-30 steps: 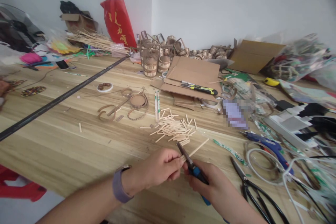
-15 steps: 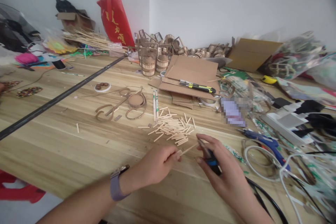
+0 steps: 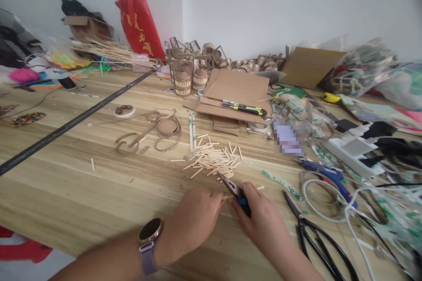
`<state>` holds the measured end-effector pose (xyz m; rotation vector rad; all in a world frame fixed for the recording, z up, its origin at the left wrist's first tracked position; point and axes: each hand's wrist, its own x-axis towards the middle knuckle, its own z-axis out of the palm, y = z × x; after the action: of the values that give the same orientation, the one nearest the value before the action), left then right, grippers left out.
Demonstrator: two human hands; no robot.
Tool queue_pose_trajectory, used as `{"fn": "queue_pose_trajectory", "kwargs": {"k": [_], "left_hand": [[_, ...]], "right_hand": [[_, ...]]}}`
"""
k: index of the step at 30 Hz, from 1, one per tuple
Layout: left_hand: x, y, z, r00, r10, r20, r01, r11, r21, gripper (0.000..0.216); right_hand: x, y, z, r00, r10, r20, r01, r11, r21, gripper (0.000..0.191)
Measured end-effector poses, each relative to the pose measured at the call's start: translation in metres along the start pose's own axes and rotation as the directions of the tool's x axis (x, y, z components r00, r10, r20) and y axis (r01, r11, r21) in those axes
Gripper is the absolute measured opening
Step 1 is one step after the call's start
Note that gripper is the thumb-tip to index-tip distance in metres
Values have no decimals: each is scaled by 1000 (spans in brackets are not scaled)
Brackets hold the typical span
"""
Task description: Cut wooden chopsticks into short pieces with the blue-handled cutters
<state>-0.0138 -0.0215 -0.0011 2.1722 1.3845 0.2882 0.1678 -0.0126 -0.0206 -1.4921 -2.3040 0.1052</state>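
Note:
My right hand (image 3: 260, 221) is closed round blue-handled cutting pliers (image 3: 235, 193), whose jaws point up and left toward a pile of short cut wooden sticks (image 3: 212, 160). My left hand (image 3: 194, 221), with a watch on its wrist, is closed in a pinch on a thin wooden stick (image 3: 227, 197) whose end lies right at the pliers' jaws. Both hands rest low over the wooden table (image 3: 82, 184), just in front of the pile.
Black scissors (image 3: 313, 235) lie right of my right hand, with a blue glue gun (image 3: 325, 175) and white cables (image 3: 362, 219) beyond. Cardboard sheets with a yellow utility knife (image 3: 245, 107), cardboard strips (image 3: 151, 134), small woven baskets (image 3: 189, 81) and a long black bar (image 3: 75, 118) lie farther back.
The hands came back together: the pliers' jaws returned to the stick, and less of the stick shows beyond my left fingers. The view shifted slightly right.

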Motion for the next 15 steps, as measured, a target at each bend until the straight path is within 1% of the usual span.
{"fn": "queue_pose_trajectory", "kwargs": {"k": [3,6,8,10,12,15], "left_hand": [[-3,5,-1,999,-22,33,15,976,216,30],[-4,9,1,999,-28,43,15,964,265,30],[-4,11,4,998,-51,35,40,962,270,31],[-3,10,5,997,-68,22,60,967,249,32],[-1,6,4,999,-43,12,40,981,189,33],[2,-4,-2,996,85,3,-85,996,3,30]], "right_hand": [[-2,-3,2,999,28,29,-28,999,-28,10],[-2,-6,4,997,58,53,-55,997,-56,8],[-2,-8,5,996,70,61,-65,995,-78,9],[-1,-8,5,996,73,55,-67,993,-94,10],[0,-6,3,997,59,58,-54,996,-73,11],[2,0,-7,994,10,112,-18,997,72,11]]}}
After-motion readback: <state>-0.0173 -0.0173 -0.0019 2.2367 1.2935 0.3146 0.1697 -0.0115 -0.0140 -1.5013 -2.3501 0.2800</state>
